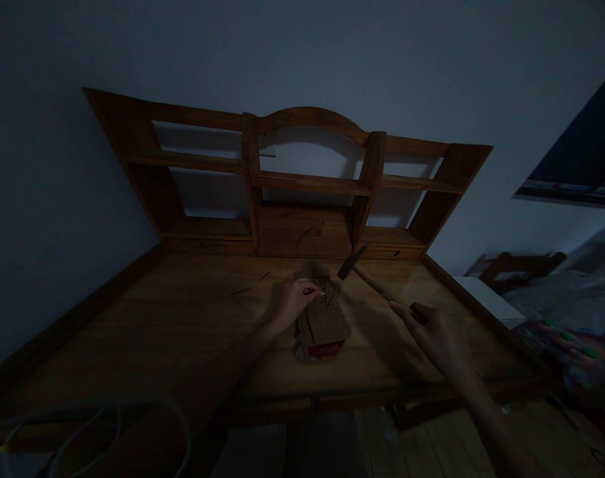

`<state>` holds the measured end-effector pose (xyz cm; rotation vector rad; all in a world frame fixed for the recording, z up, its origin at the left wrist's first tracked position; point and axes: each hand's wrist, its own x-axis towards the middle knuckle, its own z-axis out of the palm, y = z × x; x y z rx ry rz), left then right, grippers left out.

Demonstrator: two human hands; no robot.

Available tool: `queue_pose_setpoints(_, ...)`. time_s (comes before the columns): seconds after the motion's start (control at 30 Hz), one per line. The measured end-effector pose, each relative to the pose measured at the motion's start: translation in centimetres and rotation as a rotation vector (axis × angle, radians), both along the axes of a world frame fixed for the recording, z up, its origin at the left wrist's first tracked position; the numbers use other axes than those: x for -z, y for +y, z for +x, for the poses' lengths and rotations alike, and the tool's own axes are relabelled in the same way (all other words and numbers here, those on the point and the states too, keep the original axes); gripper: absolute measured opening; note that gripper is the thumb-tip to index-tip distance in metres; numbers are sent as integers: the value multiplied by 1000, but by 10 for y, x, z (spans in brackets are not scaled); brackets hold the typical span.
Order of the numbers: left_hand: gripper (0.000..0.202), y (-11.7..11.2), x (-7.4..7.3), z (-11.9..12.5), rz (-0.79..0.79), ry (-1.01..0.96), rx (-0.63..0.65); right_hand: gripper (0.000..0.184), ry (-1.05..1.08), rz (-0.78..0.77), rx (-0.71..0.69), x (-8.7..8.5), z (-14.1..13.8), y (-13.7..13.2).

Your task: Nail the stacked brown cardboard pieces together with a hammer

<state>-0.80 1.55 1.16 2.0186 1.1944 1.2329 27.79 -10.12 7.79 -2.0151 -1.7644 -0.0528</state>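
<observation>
My right hand is closed around the wooden handle of a hammer. The hammer's dark metal head is raised to the upper left, above the desk and to the right of a block. That block has a rough, speckled brown top and a red front side, with ragged material along its left edge. My left hand reaches over the block's left side, thumb and fingers pinched together above its top. Between those fingertips is something small, too dark to make out. Thin dark lines show on the block's top beside the fingertips.
The block rests on a wooden desk with a raised shelf unit along the back. Two thin dark pieces lie left of the block. Pale cables loop at lower left. A chair back and plastic-wrapped items stand right.
</observation>
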Motion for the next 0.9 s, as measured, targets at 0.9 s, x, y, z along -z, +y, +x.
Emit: queue_pose_setpoints(0.9, 20, -18, -9, 10, -28, 129, 92, 52, -14, -70, 27, 0, -13, -32)
